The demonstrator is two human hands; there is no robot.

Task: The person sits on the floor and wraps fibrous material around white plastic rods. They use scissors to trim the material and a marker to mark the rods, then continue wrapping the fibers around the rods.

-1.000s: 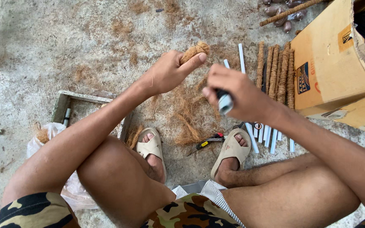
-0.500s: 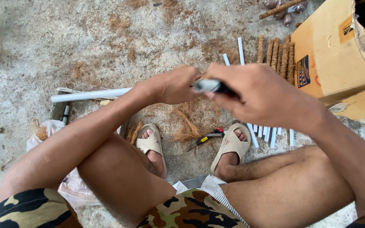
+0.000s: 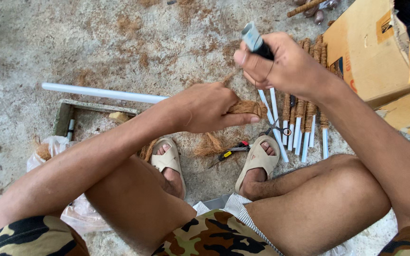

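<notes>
The left hand (image 3: pixel 205 106) has its fingers clamped on a long white plastic pipe (image 3: pixel 103 93), right where brown coconut fibre (image 3: pixel 247 108) is bunched round its end. The right hand (image 3: pixel 285 66), up and beyond the left fingers, is closed on a small dark spool with a pale cap (image 3: pixel 255 40); a thin thread seems to run down from it to the fibre. I'd judge this pole only partly wrapped, most of the pipe bare. Just past the fingers lies a row of finished fibre-wrapped white poles (image 3: pixel 304 118), roughly eight, hard to count exactly. One pair of scissors (image 3: pixel 274 129), one red-and-yellow cutter (image 3: pixel 231 151), one cardboard box (image 3: pixel 371 52).
</notes>
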